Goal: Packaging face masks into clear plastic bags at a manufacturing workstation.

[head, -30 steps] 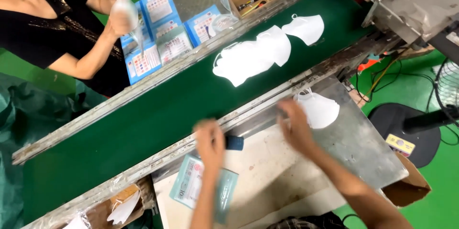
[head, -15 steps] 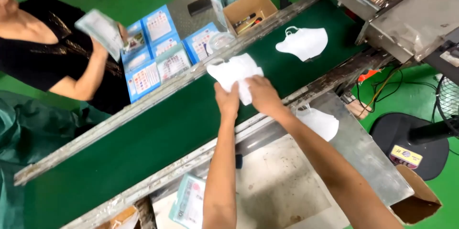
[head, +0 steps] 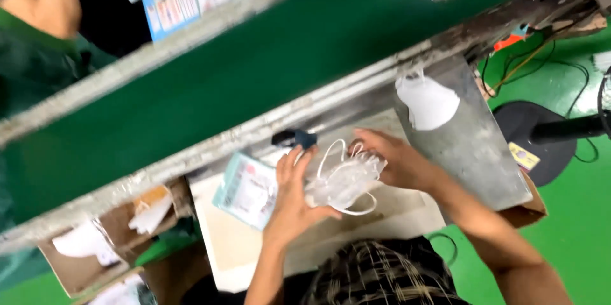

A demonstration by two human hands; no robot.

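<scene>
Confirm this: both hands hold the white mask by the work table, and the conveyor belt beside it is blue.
Not quite. The head view shows the left hand and right hand holding the white mask over the work table, but the conveyor belt is green, not blue.

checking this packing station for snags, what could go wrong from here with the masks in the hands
The ear loops dangle loose below the white masks held between the left hand and right hand, so they might tangle or catch a finger. Another mask hangs at the metal table's belt-side edge and could slip off. The flat pouch beside the left hand could get nudged.
</scene>
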